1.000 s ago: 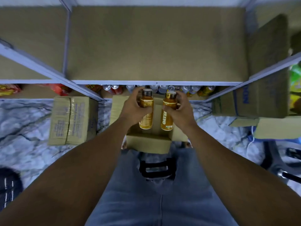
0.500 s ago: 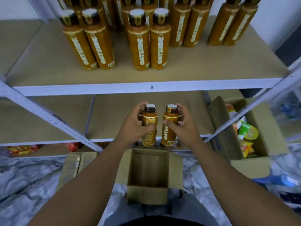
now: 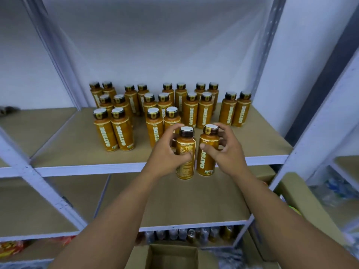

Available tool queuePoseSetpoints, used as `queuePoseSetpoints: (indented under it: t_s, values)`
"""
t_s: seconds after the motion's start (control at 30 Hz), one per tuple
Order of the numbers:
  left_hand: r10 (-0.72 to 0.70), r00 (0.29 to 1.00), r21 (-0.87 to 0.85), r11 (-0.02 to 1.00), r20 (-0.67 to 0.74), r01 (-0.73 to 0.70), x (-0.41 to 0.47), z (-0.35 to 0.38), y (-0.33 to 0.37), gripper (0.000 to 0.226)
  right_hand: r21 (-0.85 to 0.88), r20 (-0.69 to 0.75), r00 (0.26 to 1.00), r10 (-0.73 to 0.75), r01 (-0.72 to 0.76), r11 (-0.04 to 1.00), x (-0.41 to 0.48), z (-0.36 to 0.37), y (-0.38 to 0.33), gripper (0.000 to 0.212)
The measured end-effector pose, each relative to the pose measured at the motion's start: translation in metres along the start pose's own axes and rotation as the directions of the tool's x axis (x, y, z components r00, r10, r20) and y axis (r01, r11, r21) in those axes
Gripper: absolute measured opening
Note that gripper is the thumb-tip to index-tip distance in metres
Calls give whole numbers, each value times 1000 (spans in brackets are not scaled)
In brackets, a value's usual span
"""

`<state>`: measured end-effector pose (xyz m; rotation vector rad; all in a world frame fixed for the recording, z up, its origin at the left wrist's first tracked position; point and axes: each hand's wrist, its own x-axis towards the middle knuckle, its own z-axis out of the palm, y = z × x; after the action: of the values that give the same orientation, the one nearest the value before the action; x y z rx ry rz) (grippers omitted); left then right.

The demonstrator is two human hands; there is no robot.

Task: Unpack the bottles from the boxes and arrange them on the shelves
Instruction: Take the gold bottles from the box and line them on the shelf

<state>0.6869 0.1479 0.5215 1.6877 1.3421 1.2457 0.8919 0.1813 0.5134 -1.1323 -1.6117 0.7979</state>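
Two amber bottles with dark caps are held upright, side by side in the air, at the front edge of the upper shelf (image 3: pixel 68 150). The left bottle (image 3: pixel 186 144) is gripped by the left hand (image 3: pixel 167 155), with the fingers curled round its far side and the thumb laid across its label. Much of the print is covered, and the rest is too small to be read. The right bottle (image 3: pixel 208 162) is gripped by the right hand (image 3: pixel 226 150). The word OATSIDE is shown down its front, with the top of it crossed by the thumb. The bases of both bottles are seen below the shelf's white front rail, and how far they are held out from the board cannot be told.

Behind them, standing bottles (image 3: pixel 194 111) of the same kind are ranged in pairs on the upper shelf. Those at the back are hidden up to the neck by those in front, and one front pair is partly covered by the left hand. The lower shelf (image 3: pixel 184 204) is crossed by both forearms. Beneath it, a row of blurred bottles (image 3: pixel 194 233) is only dimly made out. An open box (image 3: pixel 172 256) is cut off by the bottom edge. A second box (image 3: pixel 299 197) at the right is seen only in part, and the red and yellow packets (image 3: pixel 9 247) at the lower left are blurred.
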Motion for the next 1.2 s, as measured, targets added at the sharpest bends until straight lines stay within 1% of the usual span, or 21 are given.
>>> queuePoseSetpoints:
  t_s: [0.1,0.2,0.43,0.63,0.8,1.2]
  values:
    - [64,998,-8,998,-24,-64,19,11,16,79,-3,-34,998,-59,59,998,18,-19,-5,68]
    - [83,995,-21,996,-46,-84,34,22,27,79,-4,-43,995,-85,85,996,33,-36,-7,68]
    - [78,994,-24,996,-77,-80,59,46,30,80,-54,1,996,-84,84,995,58,-63,-3,74]
    - [44,995,-16,999,-94,-46,70,59,26,79,-26,53,996,-67,68,997,69,-71,14,72]
    - [-3,996,6,1000,-85,3,77,63,21,80,-8,96,994,-43,44,999,77,-69,21,72]
    - [-68,997,77,995,23,66,87,58,14,82,-3,194,981,4,-4,1000,91,-65,32,73]
